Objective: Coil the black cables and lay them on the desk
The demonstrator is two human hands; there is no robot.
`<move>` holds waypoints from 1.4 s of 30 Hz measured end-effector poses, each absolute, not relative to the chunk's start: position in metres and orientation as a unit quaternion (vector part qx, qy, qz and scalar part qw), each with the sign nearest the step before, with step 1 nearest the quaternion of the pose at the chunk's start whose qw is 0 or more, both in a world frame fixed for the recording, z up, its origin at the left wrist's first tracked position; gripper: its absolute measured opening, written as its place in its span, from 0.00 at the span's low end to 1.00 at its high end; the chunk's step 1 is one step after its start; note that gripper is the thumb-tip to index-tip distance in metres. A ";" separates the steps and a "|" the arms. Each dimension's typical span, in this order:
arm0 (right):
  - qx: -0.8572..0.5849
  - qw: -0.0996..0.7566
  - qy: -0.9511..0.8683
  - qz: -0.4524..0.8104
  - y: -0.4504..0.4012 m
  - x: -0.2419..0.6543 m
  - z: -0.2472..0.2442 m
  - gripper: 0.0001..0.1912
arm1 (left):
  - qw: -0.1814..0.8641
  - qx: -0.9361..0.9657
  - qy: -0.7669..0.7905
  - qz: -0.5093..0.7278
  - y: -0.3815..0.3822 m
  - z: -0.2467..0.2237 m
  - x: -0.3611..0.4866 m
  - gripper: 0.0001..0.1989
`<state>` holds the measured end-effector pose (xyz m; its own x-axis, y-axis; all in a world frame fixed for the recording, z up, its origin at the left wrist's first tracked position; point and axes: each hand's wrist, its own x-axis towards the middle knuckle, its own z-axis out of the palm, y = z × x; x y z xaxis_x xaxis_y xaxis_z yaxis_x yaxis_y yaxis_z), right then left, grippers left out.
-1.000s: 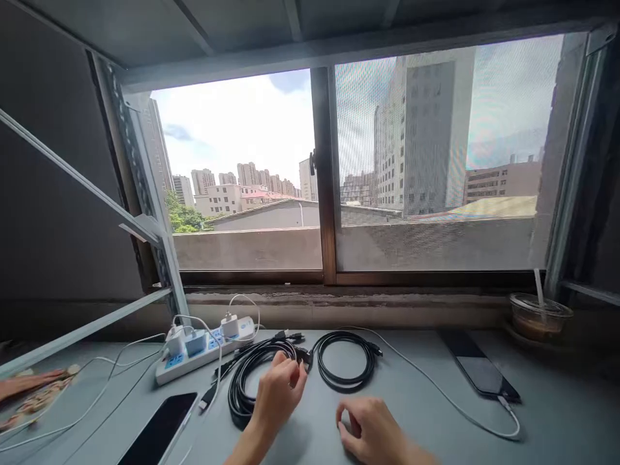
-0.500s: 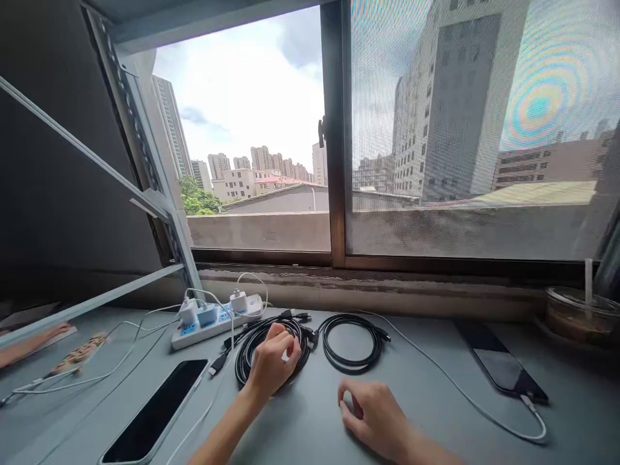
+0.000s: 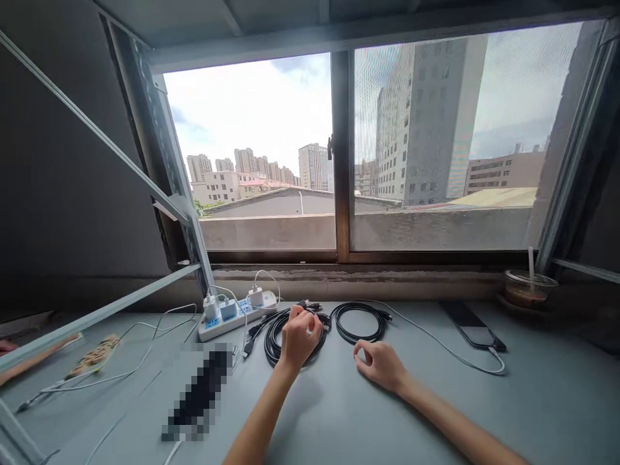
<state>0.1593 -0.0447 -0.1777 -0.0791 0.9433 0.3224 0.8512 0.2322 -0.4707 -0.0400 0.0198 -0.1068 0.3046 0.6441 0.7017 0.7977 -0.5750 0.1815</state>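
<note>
In the head view, the framing has been shifted since half a second ago: the desk [image 3: 542, 400] is shown smaller, and more of the right forearm [image 3: 448, 416] is taken in. The left hand [image 3: 299, 336] is held over the left coil [image 3: 270, 343] of black cable, part of which is hidden by it; its thumb and forefinger are bent into a ring, and whether anything is pinched cannot be told. The right hand [image 3: 382, 367] is placed just beside the near edge of the right coil [image 3: 336, 325], with finger and thumb likewise curled; whether their tips are pressed together, or the coil touched, cannot be told. Neither coil seems to have been moved, so the handling of the coils is judged little advanced. The phone [image 3: 201, 394] at left is now masked by pixel blocks.
</note>
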 end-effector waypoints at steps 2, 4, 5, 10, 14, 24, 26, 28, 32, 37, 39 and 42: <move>-0.618 0.291 -0.727 0.075 -0.044 0.157 -0.177 0.10 | 0.100 -0.794 -0.463 -0.381 0.022 -0.107 -0.043 0.18; -0.619 0.293 -0.725 0.073 -0.044 0.156 -0.177 0.10 | 0.097 -0.790 -0.475 -0.376 0.024 -0.107 -0.044 0.17; -0.619 0.293 -0.725 0.072 -0.044 0.156 -0.176 0.11 | 0.095 -0.789 -0.480 -0.372 0.024 -0.108 -0.045 0.17; -0.611 0.293 -0.732 0.076 -0.045 0.156 -0.175 0.10 | 0.078 -0.783 -0.510 -0.346 0.024 -0.107 -0.044 0.16; -0.592 0.288 -0.747 0.087 -0.044 0.155 -0.176 0.11 | 0.044 -0.768 -0.559 -0.308 0.028 -0.109 -0.048 0.17; -0.583 0.286 -0.753 0.110 -0.041 0.157 -0.176 0.10 | -0.009 -0.794 -0.565 -0.224 0.033 -0.117 -0.044 0.20; -0.584 0.286 -0.752 0.109 -0.041 0.156 -0.174 0.10 | -0.002 -0.798 -0.563 -0.214 0.031 -0.115 -0.043 0.19; -0.586 0.285 -0.752 0.107 -0.041 0.157 -0.173 0.10 | -0.003 -0.800 -0.568 -0.194 0.029 -0.114 -0.043 0.15; -0.590 0.282 -0.749 0.103 -0.041 0.157 -0.174 0.10 | -0.013 -0.796 -0.580 -0.173 0.027 -0.116 -0.040 0.09; -0.593 0.284 -0.747 0.099 -0.041 0.157 -0.176 0.10 | -0.006 -0.795 -0.584 -0.167 0.028 -0.117 -0.038 0.13; -0.593 0.285 -0.746 0.097 -0.042 0.157 -0.176 0.10 | -0.005 -0.790 -0.590 -0.163 0.029 -0.116 -0.038 0.17; -0.593 0.286 -0.747 0.095 -0.042 0.157 -0.177 0.10 | -0.004 -0.777 -0.609 -0.160 0.029 -0.113 -0.040 0.17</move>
